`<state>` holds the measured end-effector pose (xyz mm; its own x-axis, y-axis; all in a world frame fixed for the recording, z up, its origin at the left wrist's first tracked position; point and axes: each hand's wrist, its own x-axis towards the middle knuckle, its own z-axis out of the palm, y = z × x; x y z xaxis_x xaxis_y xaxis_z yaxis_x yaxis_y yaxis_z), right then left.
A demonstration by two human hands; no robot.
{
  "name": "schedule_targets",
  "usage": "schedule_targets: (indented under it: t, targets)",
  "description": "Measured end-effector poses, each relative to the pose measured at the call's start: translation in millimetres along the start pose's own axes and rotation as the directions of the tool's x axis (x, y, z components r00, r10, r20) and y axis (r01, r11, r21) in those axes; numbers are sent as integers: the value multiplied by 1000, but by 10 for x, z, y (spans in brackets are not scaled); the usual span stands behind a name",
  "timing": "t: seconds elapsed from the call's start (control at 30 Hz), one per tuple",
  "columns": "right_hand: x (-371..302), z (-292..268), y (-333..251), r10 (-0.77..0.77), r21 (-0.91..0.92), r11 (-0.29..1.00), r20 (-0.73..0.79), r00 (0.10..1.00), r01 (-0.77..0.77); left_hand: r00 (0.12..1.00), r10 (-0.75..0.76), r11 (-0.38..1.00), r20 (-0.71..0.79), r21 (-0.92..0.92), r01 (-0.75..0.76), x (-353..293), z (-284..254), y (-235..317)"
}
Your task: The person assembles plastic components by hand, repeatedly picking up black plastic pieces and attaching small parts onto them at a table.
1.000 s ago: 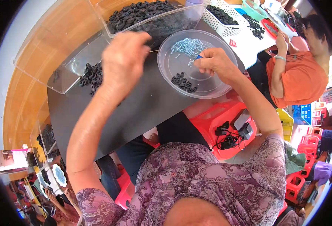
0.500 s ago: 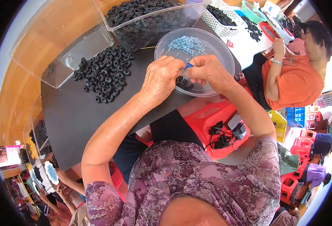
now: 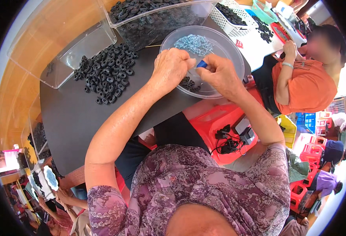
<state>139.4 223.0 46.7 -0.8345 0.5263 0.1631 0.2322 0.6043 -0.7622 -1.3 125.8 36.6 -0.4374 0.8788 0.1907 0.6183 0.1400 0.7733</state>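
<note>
Both my hands are over a round clear plastic basin [image 3: 239, 59]. My left hand [image 3: 172, 66] is closed, thumb and finger pinched at the basin's near left side; whatever it holds is too small to name. My right hand [image 3: 221, 74] is closed too, a short distance away, with a blue piece [image 3: 202, 64] at its index fingertip; I cannot tell whether that is worn or held. In the basin lies a pile of small shiny springs [image 3: 195, 44]. Several small black plastic parts [image 3: 189, 83] lie in the basin's near part, below my hands.
A heap of black plastic parts [image 3: 108, 72] lies on the dark table [image 3: 68, 129], beside a clear bin [image 3: 165, 11] full of them. A white basket [image 3: 235, 28] stands farther right. A person in orange [image 3: 308, 78] sits there. A red stool [image 3: 216, 135] with cables is near my right side.
My hands have moved apart, opening a gap between their fingertips. The left moved slightly up and the blue piece shifted right. The whole view has shifted a little.
</note>
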Motion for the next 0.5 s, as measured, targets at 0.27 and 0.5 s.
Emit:
schedule_targets:
  t: [0.27,0.5]
  targets:
    - [47,66,105,6,145,989,-128,992,13,935,-295,857,196,-378,350,113,-29,-77]
    - [49,32,67,124,312,944,-19,992,-112,991,-90,931,-99,-362,48,67,80,-183]
